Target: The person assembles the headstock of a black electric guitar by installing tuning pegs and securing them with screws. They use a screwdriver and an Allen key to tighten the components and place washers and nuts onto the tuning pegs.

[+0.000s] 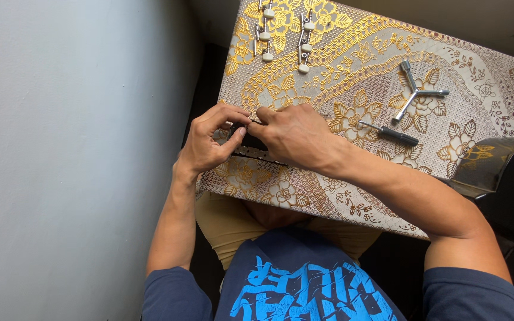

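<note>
Looking down from the head camera, we see our two bare hands meeting over a small dark part [250, 142] on a table covered with a gold floral cloth [352, 65]. Our left hand [209, 141] curls in from the wall side, thumb and forefinger pinched narrowly on the near end of the dark part. Our right hand [295, 135] lies across it from the other side, fingers bent and closed over it, so most of the part is hidden beneath the knuckles. The fingertips of both hands touch just above the part. A thin, pale perforated metal strip [251, 154] runs along under the fingers, showing just below the left thumb and passing beneath the right palm; we cannot tell how it joins the dark part.

Just beyond the right knuckles, toward the wrist side, lies a small screwdriver [391, 133] with a dark handle, near but not touching the hand. Farther past it rests a silver three-armed wrench [414, 90], well apart from the fingers. Well beyond the fingertips, at the far edge of the cloth, two rows of guitar tuning pegs [285, 32] with pale knobs lie side by side.
</note>
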